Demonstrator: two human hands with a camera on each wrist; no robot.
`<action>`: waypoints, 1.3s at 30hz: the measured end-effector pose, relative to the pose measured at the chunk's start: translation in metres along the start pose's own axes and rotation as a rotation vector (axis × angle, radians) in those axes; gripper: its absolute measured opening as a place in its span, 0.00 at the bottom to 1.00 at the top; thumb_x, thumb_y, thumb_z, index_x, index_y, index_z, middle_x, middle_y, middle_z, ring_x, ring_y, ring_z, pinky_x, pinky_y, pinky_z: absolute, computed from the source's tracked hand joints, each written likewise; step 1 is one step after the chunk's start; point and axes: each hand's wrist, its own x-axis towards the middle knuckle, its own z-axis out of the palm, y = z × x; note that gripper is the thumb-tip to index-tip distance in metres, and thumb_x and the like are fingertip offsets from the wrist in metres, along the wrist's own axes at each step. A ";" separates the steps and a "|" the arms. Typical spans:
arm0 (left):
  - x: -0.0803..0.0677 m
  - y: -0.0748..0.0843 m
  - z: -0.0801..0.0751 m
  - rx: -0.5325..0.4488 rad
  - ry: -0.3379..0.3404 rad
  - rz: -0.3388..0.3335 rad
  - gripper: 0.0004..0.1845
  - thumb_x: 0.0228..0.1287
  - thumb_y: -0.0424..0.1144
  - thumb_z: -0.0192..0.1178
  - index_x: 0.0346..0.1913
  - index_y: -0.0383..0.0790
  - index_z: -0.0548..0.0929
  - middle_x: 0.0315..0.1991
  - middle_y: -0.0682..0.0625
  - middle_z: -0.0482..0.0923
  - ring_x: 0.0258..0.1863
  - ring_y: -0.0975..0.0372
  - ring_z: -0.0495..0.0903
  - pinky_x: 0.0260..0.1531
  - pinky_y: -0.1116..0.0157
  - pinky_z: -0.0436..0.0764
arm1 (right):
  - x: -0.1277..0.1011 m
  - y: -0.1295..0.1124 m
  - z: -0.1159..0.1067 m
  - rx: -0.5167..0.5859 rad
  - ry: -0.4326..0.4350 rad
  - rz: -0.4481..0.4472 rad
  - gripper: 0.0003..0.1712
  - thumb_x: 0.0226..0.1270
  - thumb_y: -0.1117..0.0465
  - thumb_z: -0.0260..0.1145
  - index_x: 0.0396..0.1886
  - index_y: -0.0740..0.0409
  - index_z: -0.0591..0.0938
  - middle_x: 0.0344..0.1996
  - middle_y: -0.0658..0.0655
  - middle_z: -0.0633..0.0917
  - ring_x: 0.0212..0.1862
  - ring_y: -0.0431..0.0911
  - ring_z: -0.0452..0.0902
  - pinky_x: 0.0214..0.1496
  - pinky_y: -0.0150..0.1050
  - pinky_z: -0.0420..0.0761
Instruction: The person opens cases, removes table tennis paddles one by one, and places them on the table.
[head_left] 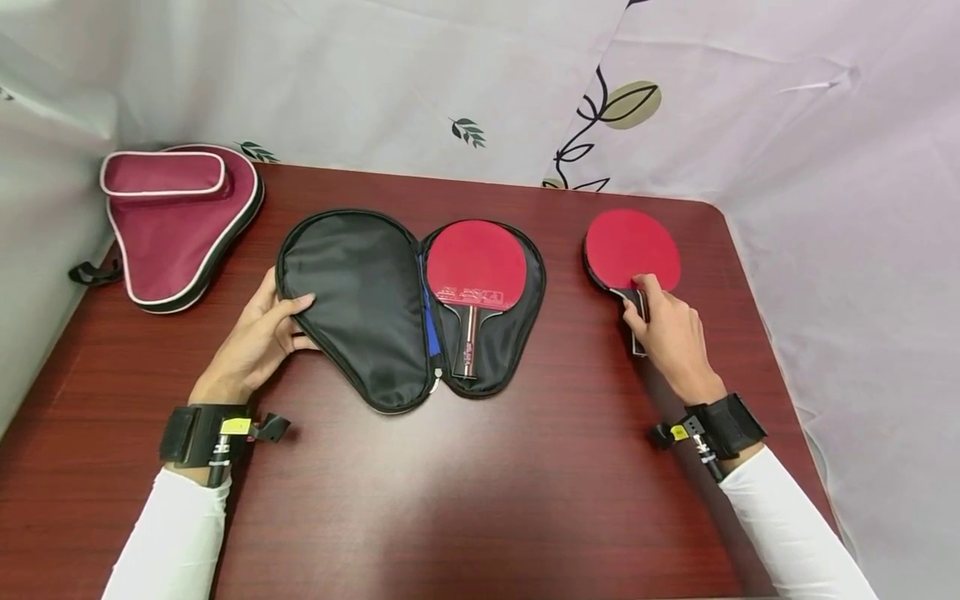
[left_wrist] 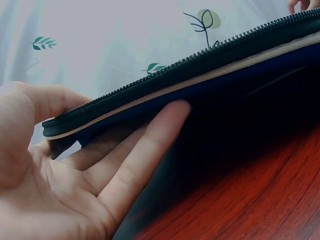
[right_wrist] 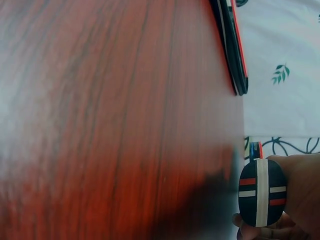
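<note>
A black paddle case (head_left: 352,308) lies unzipped and spread flat in the middle of the table. Its right half holds a red paddle (head_left: 475,268) with the handle toward me. My left hand (head_left: 288,321) holds the left flap's rim, thumb on top and fingers underneath. In the left wrist view those fingers (left_wrist: 145,145) lie under the zipper edge (left_wrist: 200,70). A second red paddle (head_left: 632,247) lies on the table to the right. My right hand (head_left: 647,310) grips its handle, whose striped butt end (right_wrist: 262,192) sits inside the curled fingers (right_wrist: 300,195).
A maroon paddle case (head_left: 176,221) lies zipped shut at the far left corner, with a black strap (head_left: 93,272) at the table edge. The dark red wooden table (head_left: 480,483) is ringed by leaf-print white curtains (head_left: 480,83).
</note>
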 end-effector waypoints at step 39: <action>-0.001 0.000 -0.002 0.034 -0.002 -0.005 0.34 0.78 0.22 0.41 0.80 0.50 0.52 0.69 0.44 0.66 0.43 0.52 0.87 0.33 0.50 0.87 | 0.011 0.073 -0.004 -0.011 -0.013 0.103 0.20 0.71 0.61 0.65 0.60 0.59 0.76 0.28 0.68 0.82 0.30 0.71 0.78 0.29 0.64 0.71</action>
